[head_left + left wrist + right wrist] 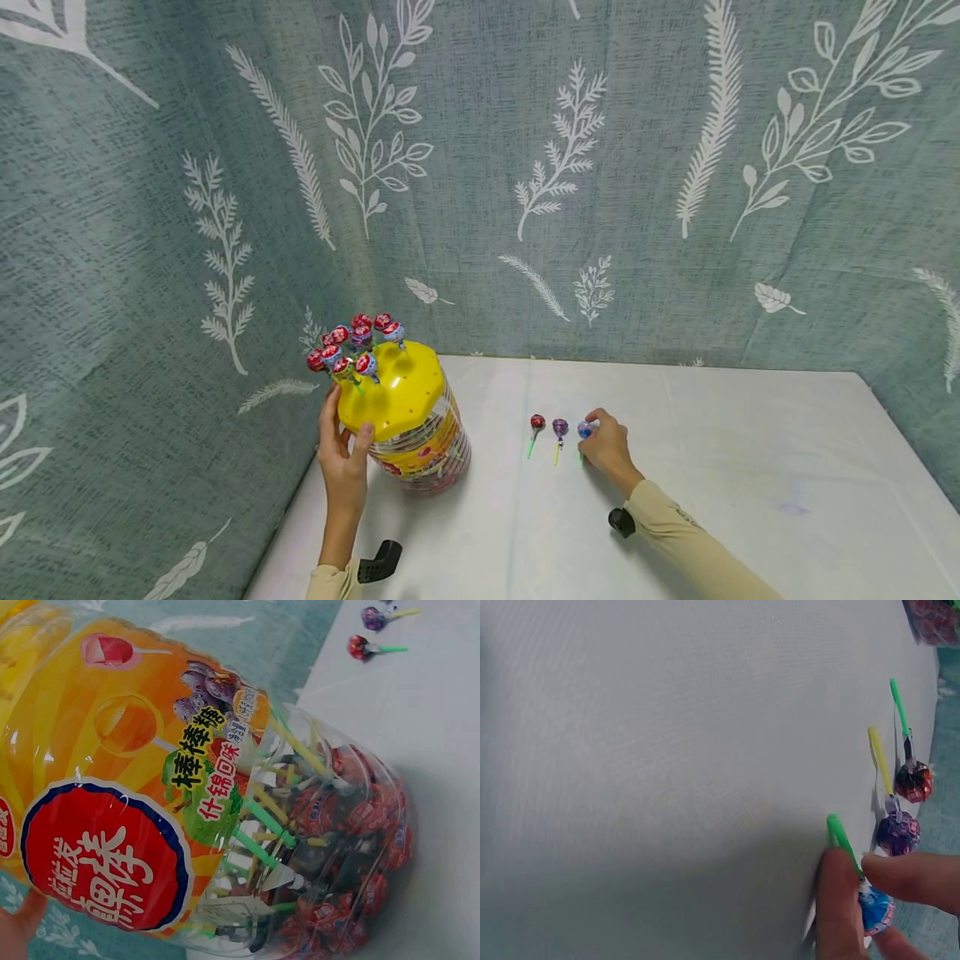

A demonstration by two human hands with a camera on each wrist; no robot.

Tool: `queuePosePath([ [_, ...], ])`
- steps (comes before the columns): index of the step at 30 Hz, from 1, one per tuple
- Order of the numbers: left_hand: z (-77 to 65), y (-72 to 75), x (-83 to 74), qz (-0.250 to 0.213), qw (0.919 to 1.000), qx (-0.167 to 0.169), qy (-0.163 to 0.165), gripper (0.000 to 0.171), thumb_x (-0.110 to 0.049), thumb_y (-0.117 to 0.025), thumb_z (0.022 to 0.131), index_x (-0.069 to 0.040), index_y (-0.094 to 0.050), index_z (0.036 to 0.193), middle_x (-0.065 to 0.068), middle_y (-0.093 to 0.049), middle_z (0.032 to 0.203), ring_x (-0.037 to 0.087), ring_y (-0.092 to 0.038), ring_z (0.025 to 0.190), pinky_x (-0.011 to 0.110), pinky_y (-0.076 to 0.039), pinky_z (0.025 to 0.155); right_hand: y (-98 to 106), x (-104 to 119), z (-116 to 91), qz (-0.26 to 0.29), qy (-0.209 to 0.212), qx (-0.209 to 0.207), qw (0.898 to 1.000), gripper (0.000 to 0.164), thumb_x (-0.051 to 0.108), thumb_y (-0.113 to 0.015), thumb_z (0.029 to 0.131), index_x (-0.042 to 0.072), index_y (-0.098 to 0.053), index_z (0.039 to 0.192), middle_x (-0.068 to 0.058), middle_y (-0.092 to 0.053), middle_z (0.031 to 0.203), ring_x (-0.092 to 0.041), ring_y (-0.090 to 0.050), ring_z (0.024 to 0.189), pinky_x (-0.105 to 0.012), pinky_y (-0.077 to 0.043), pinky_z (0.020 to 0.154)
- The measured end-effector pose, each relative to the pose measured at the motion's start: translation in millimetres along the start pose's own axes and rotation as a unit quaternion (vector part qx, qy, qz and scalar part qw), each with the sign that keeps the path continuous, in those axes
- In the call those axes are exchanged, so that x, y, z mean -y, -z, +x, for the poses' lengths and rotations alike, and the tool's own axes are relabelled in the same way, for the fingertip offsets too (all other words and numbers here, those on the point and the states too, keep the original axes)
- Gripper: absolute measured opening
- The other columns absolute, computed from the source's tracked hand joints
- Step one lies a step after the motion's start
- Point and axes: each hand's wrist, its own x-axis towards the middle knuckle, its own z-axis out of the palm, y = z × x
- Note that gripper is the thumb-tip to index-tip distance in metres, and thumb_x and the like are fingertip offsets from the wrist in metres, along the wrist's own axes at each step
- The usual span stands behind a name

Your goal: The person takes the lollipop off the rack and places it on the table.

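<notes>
My left hand grips the edge of the yellow lid of a clear plastic candy jar. Several wrapped lollipops stand stuck in the lid by their sticks. In the left wrist view the jar's orange label faces the camera, and more lollipops lie packed inside. Out on the table, my right hand pinches a blue-wrapped lollipop near the top of its green stick. Beside it lie a purple lollipop with a yellow stick and a red lollipop with a green stick.
A white-covered table holds everything. Patterned green cloth hangs along the table's back and left side. A black wrist camera sits on the left wrist, another camera on the right.
</notes>
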Motion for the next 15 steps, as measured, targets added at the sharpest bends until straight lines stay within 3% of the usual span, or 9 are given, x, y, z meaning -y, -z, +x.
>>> queuePosePath([
  [3,0.0,0.7,-2.5,-0.005,1.0,0.001,0.002,0.067,-0.004,-0.055,0.088,-0.018,-0.031,0.149,0.002,-0.027,0.152,0.018,-0.035,0.133,0.022,-0.035,0.101,1.0,1.4,0.4,-0.008,-0.014,0.01,1.0,0.042,-0.003,-0.069,0.067,-0.002,-0.057,0.107,-0.007,-0.054,0.063,-0.019,-0.052,0.054,-0.027,-0.043,0.046],
  [8,-0.5,-1.2,-21.1,-0.009,1.0,0.002,0.003,0.066,0.0,-0.054,0.087,-0.008,-0.03,0.148,0.009,-0.028,0.151,0.014,-0.038,0.13,0.019,-0.036,0.098,4.0,5.0,-0.6,-0.008,-0.037,0.023,0.999,0.05,0.005,-0.075,0.07,-0.001,-0.054,0.115,-0.016,-0.06,0.079,-0.016,-0.053,0.047,-0.027,-0.045,0.044],
  [11,-0.6,-3.1,-31.0,0.0,1.0,0.004,0.006,0.065,0.0,-0.054,0.088,-0.004,-0.029,0.148,0.011,-0.029,0.151,0.012,-0.038,0.129,0.019,-0.036,0.098,7.9,7.5,-2.2,-0.015,-0.031,0.02,0.999,0.052,0.007,-0.075,0.072,-0.002,-0.052,0.118,-0.021,-0.061,0.086,-0.016,-0.053,0.041,-0.029,-0.045,0.043],
  [15,-0.7,-3.5,-34.9,0.008,0.9999,0.007,0.012,0.065,-0.001,-0.054,0.088,-0.005,-0.029,0.148,0.01,-0.03,0.151,0.012,-0.037,0.13,0.02,-0.035,0.1,15.9,12.7,-4.3,-0.036,-0.003,0.006,0.999,0.048,0.009,-0.074,0.075,-0.002,-0.052,0.116,-0.016,-0.058,0.079,-0.018,-0.051,0.045,-0.03,-0.043,0.047],
])
